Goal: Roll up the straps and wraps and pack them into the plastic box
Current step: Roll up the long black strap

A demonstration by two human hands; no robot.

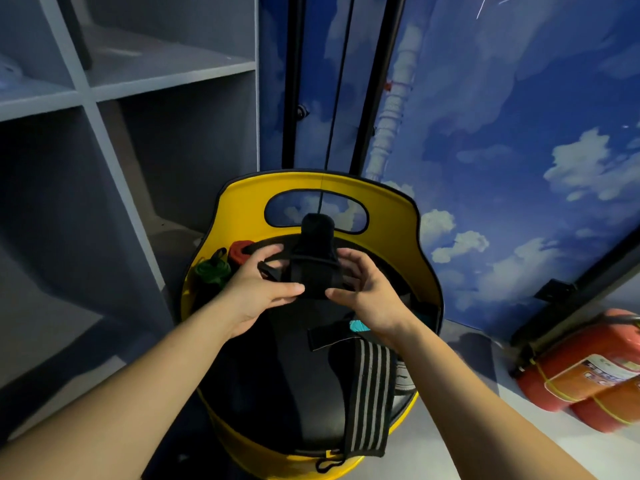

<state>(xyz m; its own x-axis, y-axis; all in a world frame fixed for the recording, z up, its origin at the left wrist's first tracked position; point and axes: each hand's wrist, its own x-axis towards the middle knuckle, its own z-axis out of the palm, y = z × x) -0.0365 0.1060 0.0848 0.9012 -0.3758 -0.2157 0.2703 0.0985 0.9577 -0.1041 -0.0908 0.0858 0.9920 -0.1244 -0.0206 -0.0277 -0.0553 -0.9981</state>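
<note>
Both hands hold a black wrap [313,268] above the yellow plastic box [239,202]. My left hand [263,282] grips the wrap's left side and my right hand [363,289] grips its right side; a thin black cord crosses the wrap's front. Over the box's near right rim hangs a black and grey striped wrap [370,393], its end falling outside. At the box's left side sit a green rolled band [209,270] and a red rolled band [240,251]. A teal item [358,326] shows under my right wrist. The box's inside is dark with black material.
A grey shelf unit [114,161] stands to the left of the box. Behind it is a wall with a blue sky print [519,150] and black vertical bars. Two red fire extinguishers [588,372] lie on the floor at the right.
</note>
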